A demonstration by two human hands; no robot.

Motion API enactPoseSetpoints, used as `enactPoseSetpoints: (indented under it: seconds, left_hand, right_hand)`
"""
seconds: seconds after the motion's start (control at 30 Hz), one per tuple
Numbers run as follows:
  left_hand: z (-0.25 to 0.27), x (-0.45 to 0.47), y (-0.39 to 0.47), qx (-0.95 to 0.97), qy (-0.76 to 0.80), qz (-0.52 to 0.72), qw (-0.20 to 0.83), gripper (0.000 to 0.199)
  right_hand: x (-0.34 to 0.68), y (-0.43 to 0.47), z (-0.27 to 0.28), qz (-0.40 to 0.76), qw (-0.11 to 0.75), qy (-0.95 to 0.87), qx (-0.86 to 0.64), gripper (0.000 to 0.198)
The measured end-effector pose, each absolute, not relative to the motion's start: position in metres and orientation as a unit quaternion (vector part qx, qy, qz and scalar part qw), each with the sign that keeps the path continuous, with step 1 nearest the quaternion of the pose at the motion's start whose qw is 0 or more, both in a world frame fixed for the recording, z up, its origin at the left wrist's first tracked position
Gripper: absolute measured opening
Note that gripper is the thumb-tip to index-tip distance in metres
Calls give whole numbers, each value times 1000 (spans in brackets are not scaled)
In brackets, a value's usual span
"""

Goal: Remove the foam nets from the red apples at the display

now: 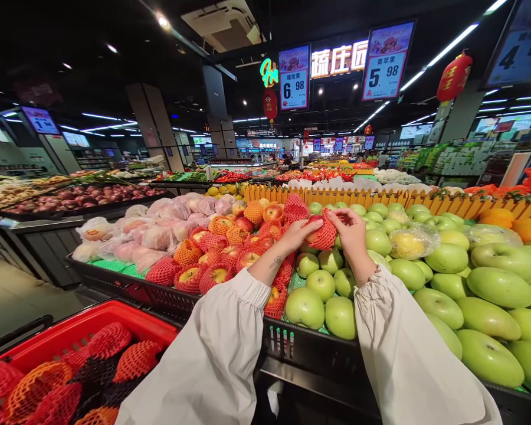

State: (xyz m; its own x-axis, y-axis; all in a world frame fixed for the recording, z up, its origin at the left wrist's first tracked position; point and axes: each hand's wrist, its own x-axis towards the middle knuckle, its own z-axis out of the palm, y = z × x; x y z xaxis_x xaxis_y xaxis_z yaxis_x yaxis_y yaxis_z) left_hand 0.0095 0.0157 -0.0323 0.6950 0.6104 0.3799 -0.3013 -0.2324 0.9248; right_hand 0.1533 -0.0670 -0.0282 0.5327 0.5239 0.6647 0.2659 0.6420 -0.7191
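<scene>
Both of my hands meet over the green apples, around a red apple (322,235) partly wrapped in a red foam net. My left hand (297,235) grips the apple from the left, its thumb lying across the top. On the right side, my right hand (350,231) pinches the edge of the net between thumb and fingers. Loose green apples (321,285) lie just below both hands. Left of my left wrist are red apples (219,274) in red and orange foam nets.
A red basket (137,319) at the lower left holds several net-wrapped pieces. Bagged fruit (159,233) fills the display's left part. Behind the apples runs a low yellow picket fence (371,196). The black crate edge (310,339) passes under my forearms.
</scene>
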Motion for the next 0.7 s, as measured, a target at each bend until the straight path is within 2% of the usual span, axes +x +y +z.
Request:
enactPoseSetpoints:
  seconds: [0.17,0.33,0.43,0.47,0.53,0.6,0.7]
  left_hand:
    - [-30,8,14,672,113,403,611,36]
    - [-29,10,16,633,107,444,626,29]
    - [-28,11,21,584,117,476,647,32]
    - [-28,11,22,572,129,478,654,35]
    - [-28,11,24,566,151,471,660,40]
    - [-30,11,25,583,155,452,657,42]
    - [-32,11,22,625,149,416,643,41]
  right_hand:
    - [157,-64,-31,96,762,-471,-434,52]
    - [157,-66,-31,140,707,-524,-455,56]
    - [152,-69,-31,167,669,-579,-435,58]
    - [150,-69,-32,172,651,-598,-435,63]
    - [148,-69,-34,163,615,-627,-449,86]
    - [147,-69,-37,119,594,-641,-471,101]
    - [147,-68,-39,43,582,-647,-490,99]
